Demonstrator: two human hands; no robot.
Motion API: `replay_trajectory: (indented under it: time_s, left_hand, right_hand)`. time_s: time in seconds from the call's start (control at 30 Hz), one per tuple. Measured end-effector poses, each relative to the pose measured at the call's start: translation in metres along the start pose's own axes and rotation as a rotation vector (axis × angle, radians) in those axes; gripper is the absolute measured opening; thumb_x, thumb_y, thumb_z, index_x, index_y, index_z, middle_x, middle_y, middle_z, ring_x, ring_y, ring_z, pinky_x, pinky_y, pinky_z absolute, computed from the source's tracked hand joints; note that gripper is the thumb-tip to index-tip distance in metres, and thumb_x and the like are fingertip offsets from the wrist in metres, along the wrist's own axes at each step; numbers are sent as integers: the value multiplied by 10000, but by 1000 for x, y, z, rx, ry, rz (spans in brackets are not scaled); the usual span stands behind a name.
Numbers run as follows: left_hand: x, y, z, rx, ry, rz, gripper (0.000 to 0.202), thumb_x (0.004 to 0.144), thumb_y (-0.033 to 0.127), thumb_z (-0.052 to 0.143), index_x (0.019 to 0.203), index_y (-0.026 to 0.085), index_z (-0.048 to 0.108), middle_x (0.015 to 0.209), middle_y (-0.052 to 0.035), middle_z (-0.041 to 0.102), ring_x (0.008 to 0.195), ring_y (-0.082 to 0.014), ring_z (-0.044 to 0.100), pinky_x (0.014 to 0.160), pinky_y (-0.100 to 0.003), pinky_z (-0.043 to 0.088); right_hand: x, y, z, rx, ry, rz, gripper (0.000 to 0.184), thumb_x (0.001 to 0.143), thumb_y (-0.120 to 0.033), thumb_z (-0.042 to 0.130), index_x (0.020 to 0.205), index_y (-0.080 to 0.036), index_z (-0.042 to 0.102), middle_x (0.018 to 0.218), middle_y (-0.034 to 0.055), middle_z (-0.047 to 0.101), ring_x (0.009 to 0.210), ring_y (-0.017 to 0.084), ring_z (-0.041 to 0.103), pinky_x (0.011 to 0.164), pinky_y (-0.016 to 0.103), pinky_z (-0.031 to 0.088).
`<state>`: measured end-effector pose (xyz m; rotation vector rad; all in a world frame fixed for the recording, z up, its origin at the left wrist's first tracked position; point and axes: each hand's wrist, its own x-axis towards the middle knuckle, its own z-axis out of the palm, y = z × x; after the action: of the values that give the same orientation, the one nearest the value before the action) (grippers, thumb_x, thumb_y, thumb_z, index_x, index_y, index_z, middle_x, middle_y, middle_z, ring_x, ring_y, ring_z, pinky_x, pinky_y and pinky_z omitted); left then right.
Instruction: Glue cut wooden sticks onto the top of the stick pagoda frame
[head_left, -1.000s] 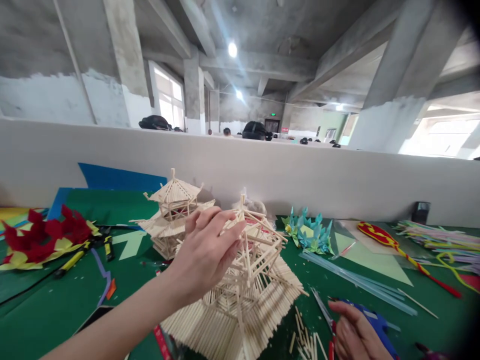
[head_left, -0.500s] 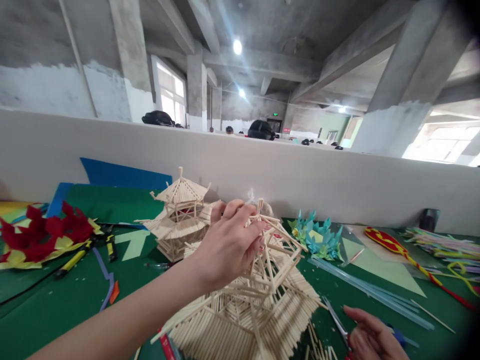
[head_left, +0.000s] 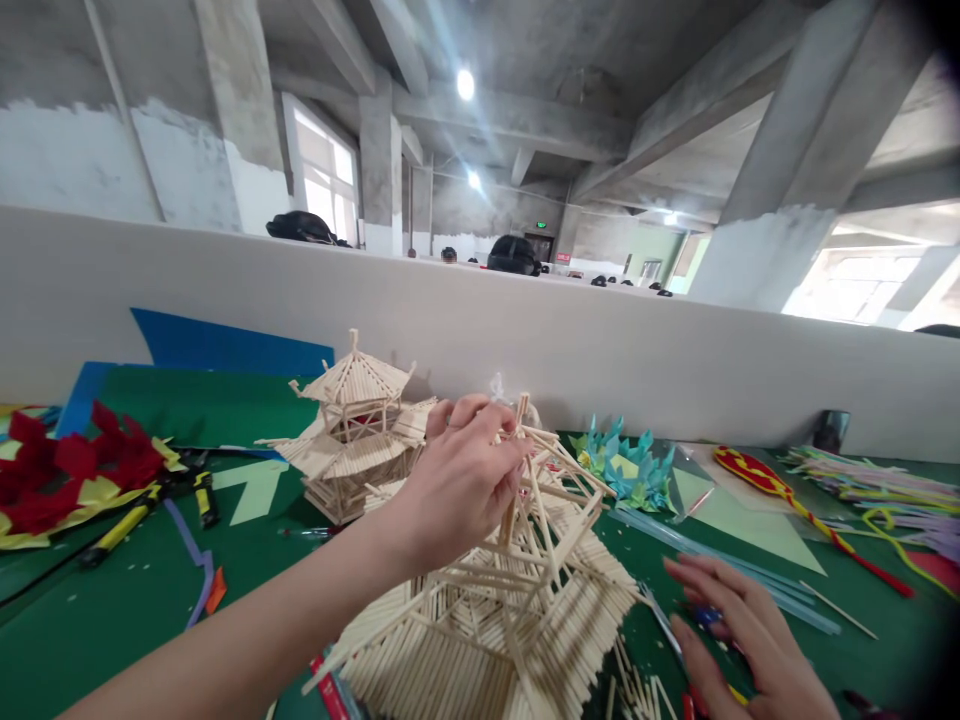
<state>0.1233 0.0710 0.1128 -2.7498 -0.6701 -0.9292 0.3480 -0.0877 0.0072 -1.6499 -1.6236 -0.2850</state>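
A pale pavilion model made of wooden sticks (head_left: 517, 600) stands tilted at the near middle of the green table (head_left: 90, 620). My left hand (head_left: 461, 480) is closed on the open stick frame at the model's top. My right hand (head_left: 739, 630) lies low at the right with its fingers stretched out over something blue and red on the table, which it mostly hides. Loose sticks (head_left: 637, 690) lie between that hand and the model.
A second, smaller stick pavilion (head_left: 352, 425) stands behind. Red and yellow paper flowers (head_left: 60, 475), yellow-handled pliers (head_left: 120, 525), a teal paper lotus (head_left: 626, 470), clear straws (head_left: 735, 575), a red ornament (head_left: 757, 472) and coloured strips (head_left: 877, 485) lie around. A white partition (head_left: 600, 350) backs the table.
My left hand closed its fingers on the model's top frame and the model tilted. My right hand rose into view and spread its fingers, leaving the blue tool.
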Motion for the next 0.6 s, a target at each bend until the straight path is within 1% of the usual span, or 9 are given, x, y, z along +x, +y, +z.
replay_trajectory:
  time_s: [0.07, 0.13, 0.2, 0.23, 0.3, 0.37, 0.47, 0.53, 0.6]
  left_hand:
    - [1, -2, -1, -19, -9, -1, 258, 836, 182, 401, 976, 215, 615, 984, -89, 525, 990, -254, 376, 790, -435, 294]
    - [2, -4, -1, -35, -7, -3, 256, 833, 174, 410, 968, 224, 621, 954, -80, 531, 967, -246, 390, 774, -420, 302]
    - [4, -6, -1, -47, 2, -7, 258, 830, 164, 415, 948, 237, 632, 923, -73, 535, 935, -239, 405, 753, -405, 310]
    - [5, -7, -1, -52, 7, -9, 262, 832, 163, 413, 940, 245, 637, 908, -70, 535, 917, -236, 412, 743, -400, 313]
    - [6, -8, -1, -59, 16, -7, 264, 840, 182, 408, 944, 263, 636, 886, -67, 537, 887, -232, 424, 727, -394, 317]
    - [6, -10, -2, -64, 29, 4, 247, 846, 222, 418, 962, 276, 629, 873, -67, 540, 876, -232, 429, 723, -393, 317]
    - [6, -13, -3, -71, 48, 38, 214, 835, 243, 449, 924, 264, 642, 864, -67, 544, 879, -234, 432, 717, -387, 312]
    - [5, -16, -3, -80, 67, 61, 203, 827, 222, 457, 866, 242, 655, 864, -69, 543, 885, -237, 430, 710, -385, 305]
    - [2, -18, -4, -91, 85, 86, 198, 820, 197, 459, 843, 234, 653, 863, -66, 538, 892, -238, 424, 710, -386, 298]
  right_hand:
    - [21, -16, -9, 3, -19, -25, 309, 789, -229, 511, 1098, -243, 508, 1069, 70, 551, 905, 178, 580, 692, 238, 484]
    - [46, -41, -12, 104, -48, 14, 247, 827, -226, 465, 1068, -224, 517, 1004, 61, 596, 894, 167, 581, 726, 247, 473]
    - [72, -68, -9, 203, -51, 13, 207, 835, -234, 455, 1016, -211, 554, 997, 59, 608, 901, 167, 570, 757, 266, 455]
    - [85, -78, -6, 236, -86, 10, 206, 839, -235, 448, 1003, -200, 568, 1006, 64, 608, 915, 172, 562, 783, 285, 441]
    - [107, -94, 1, 273, -173, -7, 221, 846, -234, 429, 992, -187, 588, 993, 70, 620, 905, 181, 560, 786, 314, 425]
    - [122, -101, 8, 295, -259, -15, 232, 853, -223, 406, 962, -183, 607, 934, 64, 638, 849, 179, 570, 745, 319, 421]
    - [134, -103, 14, 324, -366, 6, 249, 858, -220, 385, 790, -168, 619, 766, 46, 628, 696, 156, 549, 639, 298, 410]
    - [137, -101, 17, 402, -448, 63, 290, 861, -246, 380, 682, -163, 592, 673, 33, 587, 619, 137, 508, 575, 277, 395]
    - [138, -100, 20, 559, -539, 172, 302, 860, -265, 385, 662, -160, 589, 635, 24, 554, 578, 119, 481, 535, 254, 386]
